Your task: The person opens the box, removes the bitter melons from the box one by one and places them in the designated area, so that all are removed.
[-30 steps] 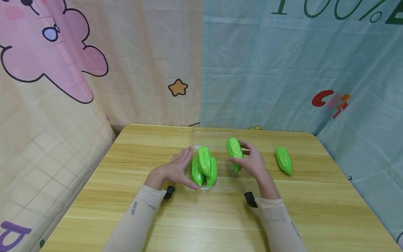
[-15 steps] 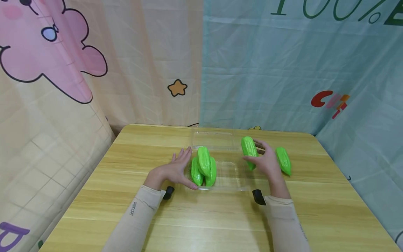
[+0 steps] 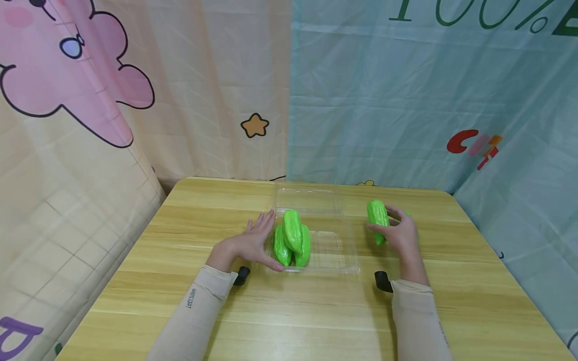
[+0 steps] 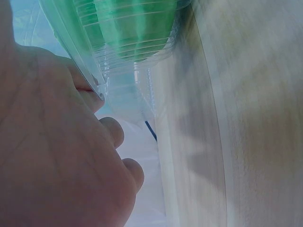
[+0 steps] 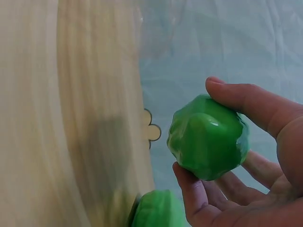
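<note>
My right hand (image 3: 401,231) holds a glossy green bitter melon (image 3: 377,215) between thumb and fingers, above the table to the right of a clear plastic clamshell box (image 3: 336,269). In the right wrist view that bitter melon (image 5: 208,137) is seen end-on, raised off the wood. Several more bitter melons (image 3: 293,235) lie piled in the box's left half. The left hand (image 3: 250,245), its fingers spread, rests along the box's left edge, thumb at the front corner. From the left wrist, fingertips show right at the rim (image 4: 100,94).
Another bitter melon (image 5: 158,210) lies on the table, mostly hidden behind the right hand in the head view. The box's lid (image 3: 309,198) is laid back toward the rear edge of the wooden table (image 3: 307,321). Printed curtains (image 3: 384,100) hang behind.
The right hand has carried its bitter melon rightward, from over the box's right half to beyond the box, now covering the loose bitter melon. The left hand has stayed in place.
</note>
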A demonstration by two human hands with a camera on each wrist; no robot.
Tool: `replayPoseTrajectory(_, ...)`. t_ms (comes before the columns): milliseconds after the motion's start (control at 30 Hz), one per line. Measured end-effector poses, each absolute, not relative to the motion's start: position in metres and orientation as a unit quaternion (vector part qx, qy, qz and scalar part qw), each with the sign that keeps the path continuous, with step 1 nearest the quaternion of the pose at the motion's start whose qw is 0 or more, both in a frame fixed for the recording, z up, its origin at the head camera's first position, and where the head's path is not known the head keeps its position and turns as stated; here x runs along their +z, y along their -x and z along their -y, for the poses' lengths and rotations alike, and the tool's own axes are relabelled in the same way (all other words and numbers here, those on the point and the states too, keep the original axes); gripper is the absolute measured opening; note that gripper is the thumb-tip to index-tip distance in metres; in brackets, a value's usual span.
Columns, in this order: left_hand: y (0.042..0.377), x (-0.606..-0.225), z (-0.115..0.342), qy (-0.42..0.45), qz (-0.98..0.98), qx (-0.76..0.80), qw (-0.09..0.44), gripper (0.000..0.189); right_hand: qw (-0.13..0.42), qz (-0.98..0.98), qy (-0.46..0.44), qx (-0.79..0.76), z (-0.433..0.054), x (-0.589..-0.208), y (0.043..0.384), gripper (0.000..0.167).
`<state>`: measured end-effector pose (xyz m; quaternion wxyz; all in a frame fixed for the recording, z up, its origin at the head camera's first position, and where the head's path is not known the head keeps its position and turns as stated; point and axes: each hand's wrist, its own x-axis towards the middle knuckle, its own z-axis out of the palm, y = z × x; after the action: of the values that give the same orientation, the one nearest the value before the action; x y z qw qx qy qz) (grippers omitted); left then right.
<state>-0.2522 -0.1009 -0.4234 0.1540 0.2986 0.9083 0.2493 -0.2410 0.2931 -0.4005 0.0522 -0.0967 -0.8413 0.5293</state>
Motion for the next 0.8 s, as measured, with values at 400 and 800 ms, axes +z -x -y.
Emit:
replayPoseTrajectory(400,0.253,-0.424,0.101,-0.300,-0.908,0.247,0.155,0.147,0.067,0.883,0.120,0.448,-0.310,-0.420,0.244,0.082)
replayPoseTrajectory(800,0.252,-0.424,0.101,-0.298,-0.907,0.254,0.153,0.148,0.110,0.913,0.135,0.369,-0.314,-0.431,0.246,0.082)
